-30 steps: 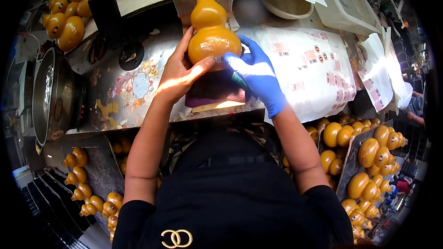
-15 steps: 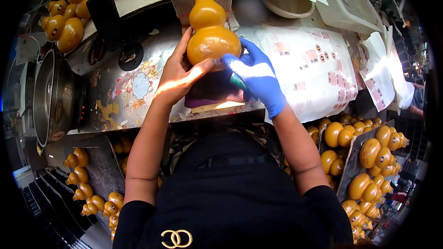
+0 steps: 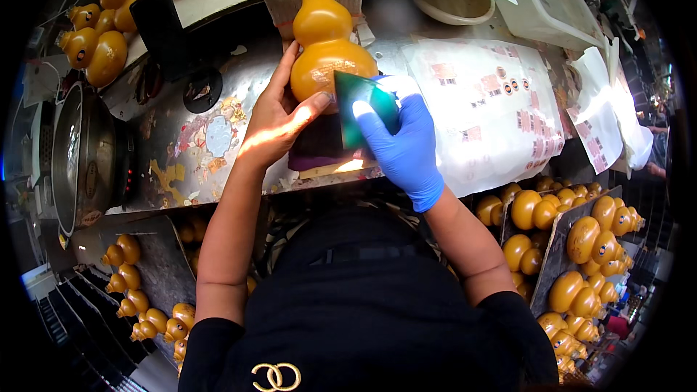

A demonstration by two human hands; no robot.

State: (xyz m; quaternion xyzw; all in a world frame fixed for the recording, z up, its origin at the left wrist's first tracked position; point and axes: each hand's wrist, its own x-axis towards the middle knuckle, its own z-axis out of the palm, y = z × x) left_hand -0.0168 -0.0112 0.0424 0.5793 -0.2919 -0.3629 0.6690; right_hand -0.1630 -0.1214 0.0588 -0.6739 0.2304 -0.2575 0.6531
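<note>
A glossy amber gourd-shaped bottle (image 3: 323, 22) lies with its neck pointing away from me, on a grey cloth (image 3: 279, 1) at the bench's back. My left hand (image 3: 276, 120) is closed round the left side of its wide lower bulb, thumb near the base. My right hand (image 3: 408, 141), in a blue glove, grips a flat dark-green scraper (image 3: 356, 112) between thumb and fingers. The scraper's upper edge lies over the bottle's lower bulb and hides part of it; I cannot tell whether it presses there. Faint pale print shows on the bulb.
Sheets of printed stickers (image 3: 486, 101) lie on the metal bench (image 3: 174, 131) to the right. A round metal pan (image 3: 87, 152) stands left, and a white plastic bin (image 3: 552, 3) back right. More gourd bottles fill boards below at right (image 3: 581, 239) and left (image 3: 127, 276).
My right hand has drawn down and slightly right from the bottle's base and turned, bringing the green scraper into full view over the bulb. My left hand still holds the bottle.
</note>
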